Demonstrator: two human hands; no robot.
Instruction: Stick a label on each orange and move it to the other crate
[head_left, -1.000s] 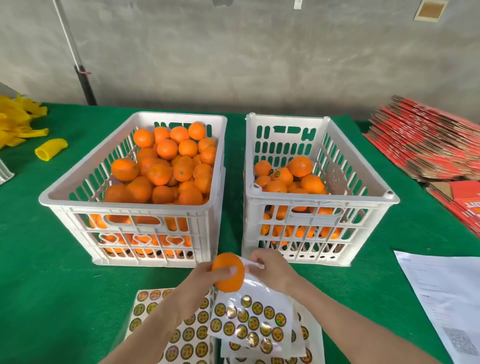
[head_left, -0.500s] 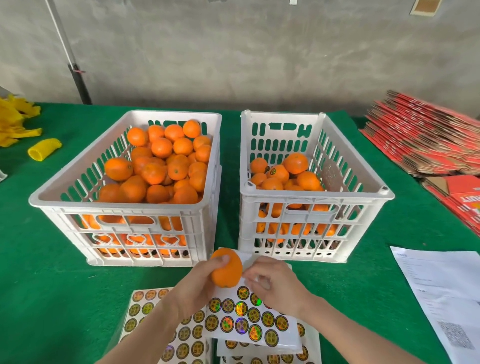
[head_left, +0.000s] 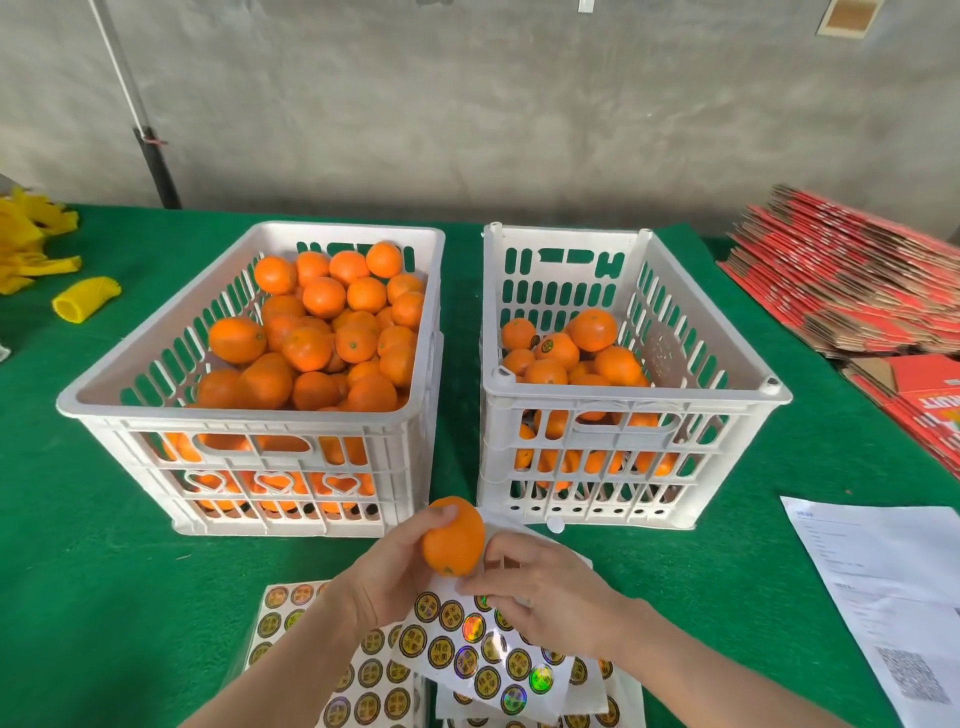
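Now the right hand (head_left: 545, 597) has dropped beside the orange (head_left: 453, 535), pinching the label sheet (head_left: 483, 654), while the left hand (head_left: 395, 577) grips the fruit before the fuller crate (head_left: 249, 415): labelling looks imminent.

grey concrete wall (head_left: 519, 104), green tablecloth (head_left: 78, 571).

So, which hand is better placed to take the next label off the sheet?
Right. The right hand lies on the sticker sheet, beside its labels; the left hand is busy gripping the orange.
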